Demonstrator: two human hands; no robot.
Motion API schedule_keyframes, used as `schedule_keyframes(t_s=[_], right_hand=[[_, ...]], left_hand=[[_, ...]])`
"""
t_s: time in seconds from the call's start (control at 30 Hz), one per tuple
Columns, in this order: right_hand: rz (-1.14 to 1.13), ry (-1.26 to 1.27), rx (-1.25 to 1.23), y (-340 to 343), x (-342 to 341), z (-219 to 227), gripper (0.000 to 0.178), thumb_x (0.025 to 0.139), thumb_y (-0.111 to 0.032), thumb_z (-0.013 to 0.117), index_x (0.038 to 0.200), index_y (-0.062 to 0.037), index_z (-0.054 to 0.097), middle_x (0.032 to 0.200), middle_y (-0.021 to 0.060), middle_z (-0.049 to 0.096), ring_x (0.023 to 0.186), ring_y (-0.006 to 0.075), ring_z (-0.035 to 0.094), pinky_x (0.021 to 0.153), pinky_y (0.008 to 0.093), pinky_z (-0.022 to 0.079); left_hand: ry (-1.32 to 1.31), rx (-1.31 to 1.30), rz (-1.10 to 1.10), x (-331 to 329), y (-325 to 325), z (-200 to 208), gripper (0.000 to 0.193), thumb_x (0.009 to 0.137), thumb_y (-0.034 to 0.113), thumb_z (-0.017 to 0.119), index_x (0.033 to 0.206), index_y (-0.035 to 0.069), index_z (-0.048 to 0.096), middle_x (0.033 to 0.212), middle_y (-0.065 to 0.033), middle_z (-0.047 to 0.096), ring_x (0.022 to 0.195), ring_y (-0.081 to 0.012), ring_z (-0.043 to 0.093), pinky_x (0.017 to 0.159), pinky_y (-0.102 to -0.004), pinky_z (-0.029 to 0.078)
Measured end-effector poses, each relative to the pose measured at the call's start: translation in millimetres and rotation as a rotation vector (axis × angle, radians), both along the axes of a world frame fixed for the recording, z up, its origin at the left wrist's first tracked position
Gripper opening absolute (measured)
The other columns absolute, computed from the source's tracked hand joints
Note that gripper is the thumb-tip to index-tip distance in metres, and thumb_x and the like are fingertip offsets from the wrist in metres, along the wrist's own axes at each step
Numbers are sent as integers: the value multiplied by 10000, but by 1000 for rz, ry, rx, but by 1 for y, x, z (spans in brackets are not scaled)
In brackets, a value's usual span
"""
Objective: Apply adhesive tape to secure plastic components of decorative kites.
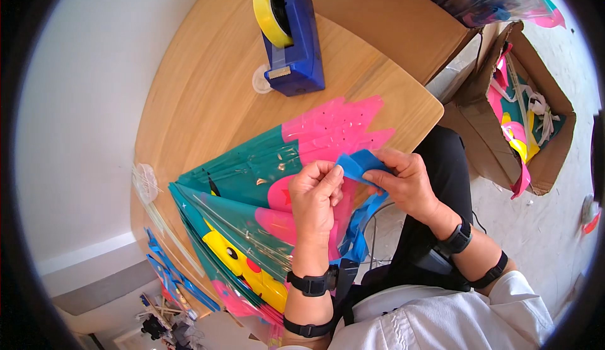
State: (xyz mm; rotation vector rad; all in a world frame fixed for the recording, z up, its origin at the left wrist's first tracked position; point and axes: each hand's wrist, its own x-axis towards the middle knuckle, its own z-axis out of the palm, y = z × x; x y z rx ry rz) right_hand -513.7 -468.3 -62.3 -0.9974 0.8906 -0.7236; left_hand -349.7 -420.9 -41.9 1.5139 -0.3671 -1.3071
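Observation:
A glossy blue plastic strip (360, 163) is stretched between my two hands. My left hand (315, 189) pinches its left end between thumb and fingertips. On the other side, my right hand (403, 180) grips it with the thumb on top. A loose length of the same blue material (362, 221) hangs below my right hand. Under and beside my left hand lies a pleated, shiny plastic sheet (246, 161), green and pink, with a yellow cartoon figure. It narrows to a point at the left and fans out into pink tips at the right.
A blue tape dispenser (304, 53) with a yellow roll stands at the table's far side. Thin pale rods (167, 227) and blue strips (176, 277) lie at the left edge. Right of the wooden table (378, 66), an open cardboard box (476, 126) holds coloured plastic.

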Motion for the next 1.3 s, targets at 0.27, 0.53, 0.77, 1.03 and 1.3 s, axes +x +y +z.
schedule_keyframes(t_s=[0.27,0.53,0.77,1.03,1.3], right_hand=[[8,-72,53,2,-6,-3,78,877,-8,642,936,40,657,738,8,615,636,59,584,568,216,473],[-90,-164,35,6,-6,-8,80,862,24,628,935,20,660,824,41,649,705,106,640,615,234,509],[83,181,-608,-3,-3,-6,203,720,73,645,908,-1,637,832,175,613,800,346,633,660,374,507],[81,329,-605,-11,3,-1,165,724,77,634,878,19,626,797,192,590,782,380,614,658,401,503],[20,356,-526,-13,3,-3,136,731,45,667,864,28,641,817,183,606,802,382,616,684,398,502]], left_hand=[[-24,16,-48,-3,1,4,84,851,42,669,820,10,597,675,-21,541,526,-67,446,440,-208,337],[-6,107,53,-8,2,6,75,834,17,655,790,18,595,630,8,509,503,-53,420,434,-202,314],[-644,-4,-131,-7,0,-11,95,838,8,655,752,-4,617,658,30,559,579,-22,458,506,-200,348],[-862,-69,-120,-4,0,-19,41,866,28,641,860,-10,627,724,-10,596,640,-68,534,571,-227,433],[-1318,-269,-226,2,14,-12,210,841,-52,554,1025,11,631,977,-111,606,881,-218,595,789,-335,488]])
